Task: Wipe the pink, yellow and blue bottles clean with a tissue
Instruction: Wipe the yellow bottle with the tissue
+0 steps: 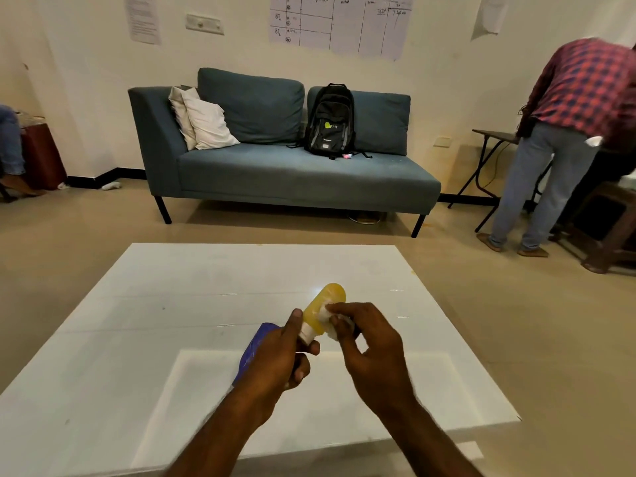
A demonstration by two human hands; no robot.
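Observation:
My left hand grips the cap end of the yellow bottle, which points up and away over the white table. My right hand pinches a white tissue against the bottle's side. A blue bottle shows just behind and left of my left hand; whether it lies on the table or is held I cannot tell. No pink bottle is in sight.
Beyond the table stands a blue sofa with white pillows and a black backpack. A person in a checked shirt bends over a folding table at the right. Another person's leg shows at the far left.

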